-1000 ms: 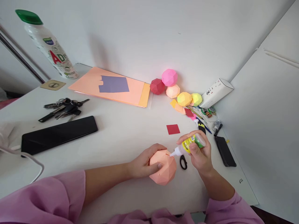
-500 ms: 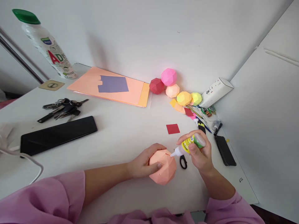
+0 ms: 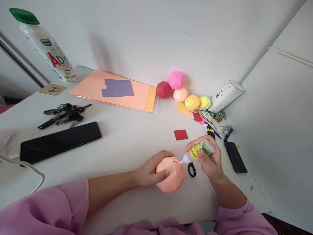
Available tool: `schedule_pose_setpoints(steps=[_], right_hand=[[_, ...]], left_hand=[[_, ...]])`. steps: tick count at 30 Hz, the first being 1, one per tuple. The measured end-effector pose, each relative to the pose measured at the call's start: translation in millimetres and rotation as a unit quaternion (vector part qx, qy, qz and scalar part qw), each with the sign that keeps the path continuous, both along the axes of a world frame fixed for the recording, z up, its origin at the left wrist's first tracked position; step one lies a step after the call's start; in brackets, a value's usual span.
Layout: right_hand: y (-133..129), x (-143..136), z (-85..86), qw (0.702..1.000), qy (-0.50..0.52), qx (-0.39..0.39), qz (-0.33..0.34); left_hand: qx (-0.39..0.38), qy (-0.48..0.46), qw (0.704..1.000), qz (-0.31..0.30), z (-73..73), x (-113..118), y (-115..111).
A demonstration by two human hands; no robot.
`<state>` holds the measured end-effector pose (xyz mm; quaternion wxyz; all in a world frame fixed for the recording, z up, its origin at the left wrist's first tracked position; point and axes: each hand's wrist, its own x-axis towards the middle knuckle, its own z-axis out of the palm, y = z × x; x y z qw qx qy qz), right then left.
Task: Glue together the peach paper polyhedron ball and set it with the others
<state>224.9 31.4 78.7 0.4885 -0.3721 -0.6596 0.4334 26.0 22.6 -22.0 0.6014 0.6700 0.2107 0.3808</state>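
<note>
Holding peach paper ball point(image 3: 174, 181): left hand point(image 3: 152, 169). Right hand point(image 3: 212, 165) grips squeeze bottle point(image 3: 196, 151), tip at ball's far-right side, contact unclear. Red paper piece point(image 3: 181, 134) farther off.

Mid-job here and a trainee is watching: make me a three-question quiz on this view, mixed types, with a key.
1. Which hand holds the squeeze bottle?
2. True or false: the red paper lies on the keys.
3. Fill in: the left hand grips a faceted peach ____.

Key: 1. The right hand. 2. False; it lies on the table. 3. Ball.
</note>
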Motion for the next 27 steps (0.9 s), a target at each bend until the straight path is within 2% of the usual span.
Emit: schedule_pose_setpoints(steps=[11, 18, 27], right_hand=[[1.0, 1.5, 1.7, 1.0, -0.013, -0.001, -0.002], [-1.2, 1.5, 5.8, 0.999, -0.045, 0.025, -0.008], [-3.2, 1.6, 8.0, 0.997, -0.062, 0.043, 0.018]], left_hand=[[0.007, 0.006, 1.0, 0.005, 0.0, 0.2, -0.1], [0.004, 0.006, 1.0, 0.003, 1.4, 0.1, -0.5], [0.003, 0.016, 1.0, 0.007, 1.0, 0.5, -0.7]])
